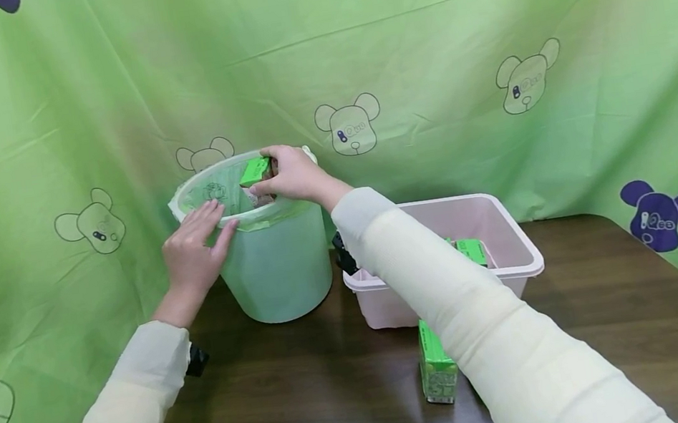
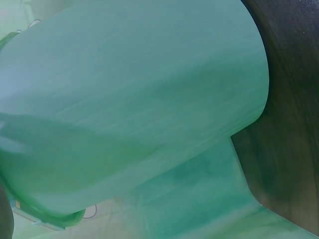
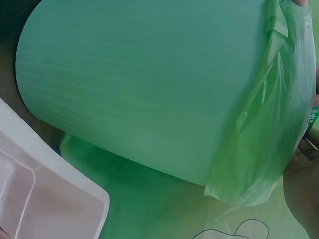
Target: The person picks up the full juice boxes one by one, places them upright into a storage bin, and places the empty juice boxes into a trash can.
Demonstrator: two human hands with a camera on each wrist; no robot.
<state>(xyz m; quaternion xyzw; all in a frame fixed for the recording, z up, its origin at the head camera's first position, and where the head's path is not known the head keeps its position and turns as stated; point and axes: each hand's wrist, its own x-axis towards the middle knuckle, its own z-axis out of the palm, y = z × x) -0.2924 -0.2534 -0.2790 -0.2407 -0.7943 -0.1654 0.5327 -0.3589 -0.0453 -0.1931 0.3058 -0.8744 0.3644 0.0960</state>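
Note:
A pale green bin [image 1: 279,270], lined with a thin green plastic bag [image 3: 259,134], stands upright on the table. My right hand [image 1: 297,174] pinches a small green-topped drink carton [image 1: 255,172] between thumb and fingers. The carton is tilted within the bin's mouth, near the right part of the rim. On the near left rim rests my left hand [image 1: 191,250], its fingers extended over the edge and the thumb along the front. The left wrist view is mostly filled by the bin's side.
Right of the bin sits a pale pink plastic basin [image 1: 385,310] with a green carton [image 1: 471,251] inside, partly behind my right sleeve. Another green carton [image 1: 437,371] stands on the dark wood table [image 1: 314,403] in front of the basin. A green curtain [image 1: 418,34] hangs behind.

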